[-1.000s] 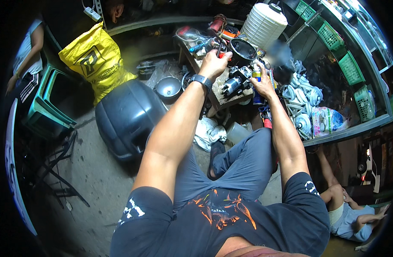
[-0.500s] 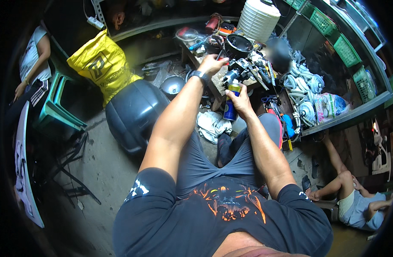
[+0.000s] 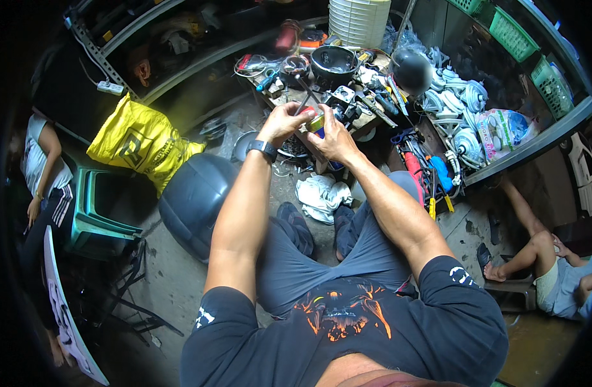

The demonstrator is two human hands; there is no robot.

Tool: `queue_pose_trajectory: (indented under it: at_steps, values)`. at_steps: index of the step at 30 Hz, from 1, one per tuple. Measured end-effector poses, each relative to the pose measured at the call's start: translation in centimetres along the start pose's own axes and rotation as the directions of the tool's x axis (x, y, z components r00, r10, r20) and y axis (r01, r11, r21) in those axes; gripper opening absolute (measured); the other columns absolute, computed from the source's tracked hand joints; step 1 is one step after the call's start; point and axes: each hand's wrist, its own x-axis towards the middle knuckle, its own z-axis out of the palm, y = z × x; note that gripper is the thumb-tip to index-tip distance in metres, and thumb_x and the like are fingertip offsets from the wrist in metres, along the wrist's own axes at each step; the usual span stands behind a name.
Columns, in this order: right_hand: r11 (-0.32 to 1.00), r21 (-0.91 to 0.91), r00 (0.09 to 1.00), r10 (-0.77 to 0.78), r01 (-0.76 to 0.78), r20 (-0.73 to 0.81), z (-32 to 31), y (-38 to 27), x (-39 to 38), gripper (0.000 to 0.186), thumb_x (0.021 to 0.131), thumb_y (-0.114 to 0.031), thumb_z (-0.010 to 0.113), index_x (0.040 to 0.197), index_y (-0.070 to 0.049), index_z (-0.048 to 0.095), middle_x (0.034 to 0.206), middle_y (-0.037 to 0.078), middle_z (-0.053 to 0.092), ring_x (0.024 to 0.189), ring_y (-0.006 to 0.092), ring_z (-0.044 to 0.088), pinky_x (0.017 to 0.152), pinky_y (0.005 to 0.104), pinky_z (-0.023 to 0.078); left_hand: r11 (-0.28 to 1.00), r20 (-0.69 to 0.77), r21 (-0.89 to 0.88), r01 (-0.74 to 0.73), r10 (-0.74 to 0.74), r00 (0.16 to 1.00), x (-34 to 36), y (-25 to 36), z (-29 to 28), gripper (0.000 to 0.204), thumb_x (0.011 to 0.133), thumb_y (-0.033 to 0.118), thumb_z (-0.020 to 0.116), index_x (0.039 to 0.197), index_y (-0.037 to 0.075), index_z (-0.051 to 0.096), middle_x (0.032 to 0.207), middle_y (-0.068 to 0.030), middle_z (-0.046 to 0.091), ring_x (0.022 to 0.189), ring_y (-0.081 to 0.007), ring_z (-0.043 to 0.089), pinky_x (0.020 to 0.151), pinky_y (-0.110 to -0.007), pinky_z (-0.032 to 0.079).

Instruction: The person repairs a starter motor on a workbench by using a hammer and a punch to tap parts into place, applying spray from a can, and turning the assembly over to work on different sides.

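Note:
My left hand (image 3: 283,124) is closed around a long dark tool (image 3: 305,95) with red at its grip, above the near edge of the workbench. Right beside it, my right hand (image 3: 332,138) grips a blue and yellow spray can (image 3: 316,126), its top close to the red part and partly hidden by my fingers. Just beyond my hands lies a black and silver motor-like part (image 3: 345,98) among hand tools (image 3: 389,97) and a black bowl (image 3: 331,64). A white cloth (image 3: 322,197) lies on the floor below.
A black rounded case (image 3: 193,203), yellow sack (image 3: 131,145) and stacked green chairs (image 3: 96,213) are at left, beside a person (image 3: 48,158). At right are a tool tray (image 3: 422,168), white parts (image 3: 454,97) in a metal-framed case and another person (image 3: 551,271) seated low.
My right hand has moved left with the spray can, up against my left hand, which has come slightly down and left. My feet now both show, and the view has shifted.

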Motion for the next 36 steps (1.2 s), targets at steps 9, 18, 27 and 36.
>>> queue_pose_trajectory:
  at_steps: [9,18,27,36]
  values:
    - [0.989,0.144,0.998,-0.049,0.044,0.032,1.8,2.6,3.1,0.084,0.088,-0.029,0.074,0.149,0.005,0.028,0.145,0.034,0.048,0.136,0.0469,0.051,0.113,0.0473,0.044,0.997,-0.077,-0.069,-0.042,0.037,0.996,1.3,0.4,-0.7,0.042,0.093,0.025,0.080,0.126,0.002,0.068,0.098,0.0006,0.070,0.078,-0.0050,0.058,0.066,-0.022,0.045]
    - [0.950,0.228,0.960,-0.162,0.215,-0.230,7.7,2.6,11.2,0.079,0.085,-0.018,0.081,0.147,0.001,0.034,0.137,0.028,0.052,0.130,0.0470,0.051,0.110,0.0501,0.043,0.995,-0.625,-0.016,-0.095,0.064,0.778,5.1,-1.2,-7.3,0.031,0.101,0.030,0.067,0.123,0.010,0.075,0.074,0.0097,0.049,0.059,-0.0015,0.040,0.048,-0.021,0.032]
    - [0.965,0.263,0.857,0.140,-0.005,-0.496,12.6,8.7,18.3,0.076,0.080,-0.009,0.083,0.140,-0.005,0.037,0.131,0.025,0.050,0.125,0.0450,0.052,0.107,0.0494,0.044,0.990,-0.656,0.080,-0.113,0.137,0.742,5.6,-1.6,-7.7,0.029,0.102,0.029,0.068,0.123,0.010,0.075,0.079,0.0093,0.054,0.063,-0.0015,0.043,0.048,-0.019,0.032]
    - [0.946,0.301,0.857,0.250,-0.118,-0.450,13.1,7.7,17.3,0.100,0.079,-0.013,0.086,0.156,-0.002,0.022,0.150,0.028,0.043,0.139,0.0448,0.045,0.118,0.0462,0.037,0.966,-0.589,0.187,-0.179,0.256,0.767,6.2,-1.5,-5.9,0.029,0.102,0.026,0.069,0.122,0.005,0.072,0.077,0.0080,0.056,0.060,-0.0020,0.044,0.049,-0.021,0.034]
